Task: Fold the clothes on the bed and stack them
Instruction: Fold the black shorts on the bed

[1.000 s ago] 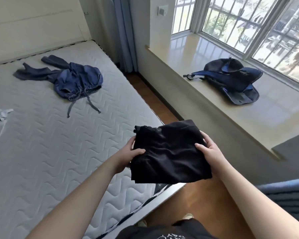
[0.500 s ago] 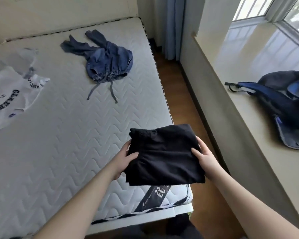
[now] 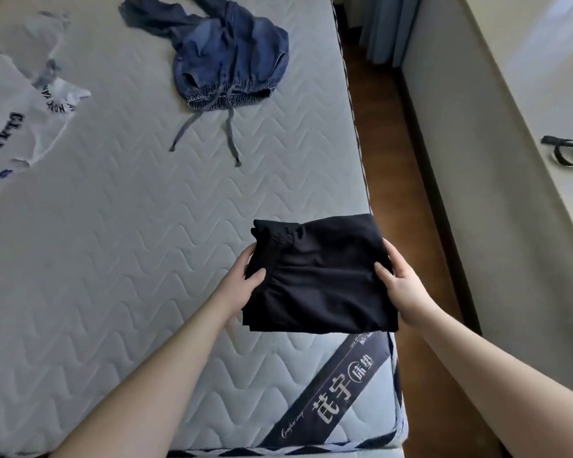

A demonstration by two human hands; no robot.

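Both hands on the folded black garment (image 3: 318, 276) now, held just above the mattress (image 3: 113, 259) near its right corner; left hand (image 3: 242, 285) pinches the left edge, thumb on top; right hand (image 3: 401, 285) clamps the right edge same way. Risk: bundle sits close to the bed's edge (floor right there), so a sloppy set-down could slide it off; loose layers may sag & unfold if either grip slackens. Denim trousers (image 3: 229, 64) & white T-shirt (image 3: 17, 110) lie unfolded farther up.
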